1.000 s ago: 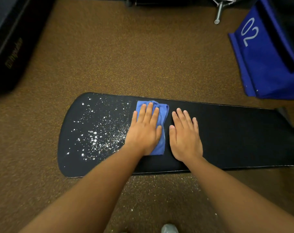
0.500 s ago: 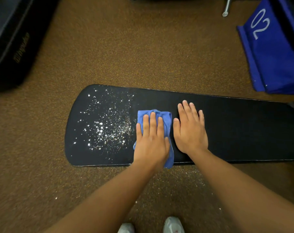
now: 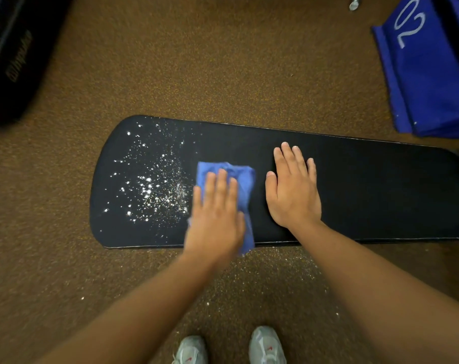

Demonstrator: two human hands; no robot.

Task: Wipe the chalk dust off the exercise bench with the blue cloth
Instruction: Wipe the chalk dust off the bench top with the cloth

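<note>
The black exercise bench (image 3: 367,195) lies lengthwise across the brown floor. White chalk dust (image 3: 149,182) speckles its rounded left end. My left hand (image 3: 215,216) presses flat on the folded blue cloth (image 3: 242,179) near the bench's front edge, just right of the dust; the cloth's lower corner hangs over that edge. My right hand (image 3: 291,190) rests flat on the bare bench, fingers spread, right of the cloth and not touching it.
A blue block marked "02" (image 3: 427,74) stands at the back right. A black padded piece of equipment (image 3: 15,53) fills the back left. Chalk specks (image 3: 275,274) lie on the floor in front of the bench, and my two grey shoes (image 3: 231,348) show at the bottom.
My left hand has dragged the blue cloth from the bench's far edge toward the near edge. The right hand has stayed planted on the bench.
</note>
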